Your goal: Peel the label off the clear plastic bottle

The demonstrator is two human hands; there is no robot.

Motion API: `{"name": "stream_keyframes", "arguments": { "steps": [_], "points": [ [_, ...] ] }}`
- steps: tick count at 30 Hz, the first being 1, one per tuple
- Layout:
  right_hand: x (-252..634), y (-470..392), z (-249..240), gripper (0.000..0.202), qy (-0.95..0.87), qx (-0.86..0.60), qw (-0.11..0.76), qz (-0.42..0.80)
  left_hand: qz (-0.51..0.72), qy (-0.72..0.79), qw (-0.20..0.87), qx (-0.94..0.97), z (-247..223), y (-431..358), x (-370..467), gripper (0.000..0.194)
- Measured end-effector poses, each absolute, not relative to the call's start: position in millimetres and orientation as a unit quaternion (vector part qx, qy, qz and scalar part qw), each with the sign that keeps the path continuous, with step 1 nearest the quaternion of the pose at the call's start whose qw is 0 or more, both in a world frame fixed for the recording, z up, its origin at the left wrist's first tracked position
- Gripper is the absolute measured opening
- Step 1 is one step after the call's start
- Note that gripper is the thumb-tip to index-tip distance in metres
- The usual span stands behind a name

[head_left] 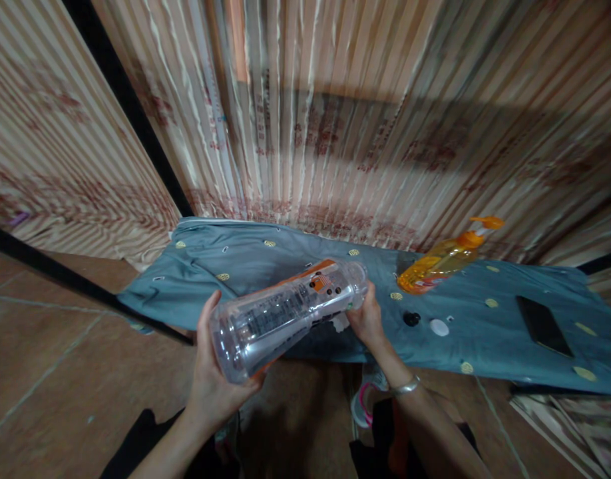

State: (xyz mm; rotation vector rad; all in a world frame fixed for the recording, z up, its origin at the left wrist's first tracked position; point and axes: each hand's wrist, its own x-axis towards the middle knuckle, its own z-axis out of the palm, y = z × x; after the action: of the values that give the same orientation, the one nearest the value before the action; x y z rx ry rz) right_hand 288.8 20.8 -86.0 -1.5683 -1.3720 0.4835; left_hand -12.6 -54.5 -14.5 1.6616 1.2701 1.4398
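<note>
while the left hand (213,380) grips the clear bottle (285,309) by its near end, the right hand (368,320) clasps the far one. its long axis slants, pointing rightward and away.

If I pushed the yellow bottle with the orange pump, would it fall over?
The pump bottle might tip if pushed high up: it looks tall and slim. It may feel fairly heavy, since yellow liquid seems to show inside. The wrinkled cloth under it could stop it sliding smoothly.
</note>
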Motion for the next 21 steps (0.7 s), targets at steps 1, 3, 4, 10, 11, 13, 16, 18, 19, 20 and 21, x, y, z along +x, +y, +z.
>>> {"name": "stream_keyframes", "arguments": {
  "steps": [1,3,4,10,11,13,16,18,19,20,21],
  "points": [
    [288.5,20.6,-85.7,0.071,-0.561,-0.643,0.482,0.199,0.539,0.474,0.300,0.628,-14.5,-54.3,-14.2,0.122],
    [288.2,20.3,-85.7,0.071,-0.559,-0.643,0.483,0.199,0.540,0.476,0.302,0.625,-13.5,-54.3,-16.8,0.122],
    [288.4,20.4,-85.9,0.070,-0.559,-0.644,0.483,0.199,0.542,0.477,0.302,0.622,-12.7,-54.5,-17.3,0.122],
    [291.3,21.7,-88.3,0.070,-0.567,-0.642,0.478,0.194,0.543,0.485,0.347,0.591,-10.7,-56.1,-15.2,0.123],
    [291.6,21.8,-88.7,0.069,-0.568,-0.641,0.479,0.194,0.544,0.486,0.351,0.587,-11.0,-55.9,-15.1,0.123],
    [291.6,21.9,-89.4,0.068,-0.570,-0.638,0.481,0.190,0.549,0.484,0.344,0.588,-11.7,-55.2,-15.6,0.121],
    [290.9,22.2,-90.7,0.066,-0.571,-0.638,0.485,0.179,0.546,0.479,0.327,0.604,-14.0,-54.1,-17.7,0.119],
    [290.8,22.5,-91.6,0.066,-0.572,-0.638,0.485,0.175,0.540,0.477,0.319,0.615,-16.5,-53.6,-19.4,0.121],
    [290.9,22.7,-91.9,0.066,-0.572,-0.638,0.485,0.173,0.537,0.480,0.318,0.617,-17.8,-53.4,-20.2,0.123],
    [291.1,22.8,-92.2,0.066,-0.573,-0.639,0.484,0.173,0.537,0.482,0.317,0.616,-18.9,-53.3,-20.8,0.124],
    [291.3,22.9,-92.3,0.066,-0.573,-0.640,0.482,0.174,0.535,0.483,0.319,0.615,-19.6,-53.2,-21.0,0.125]
  ]
}}
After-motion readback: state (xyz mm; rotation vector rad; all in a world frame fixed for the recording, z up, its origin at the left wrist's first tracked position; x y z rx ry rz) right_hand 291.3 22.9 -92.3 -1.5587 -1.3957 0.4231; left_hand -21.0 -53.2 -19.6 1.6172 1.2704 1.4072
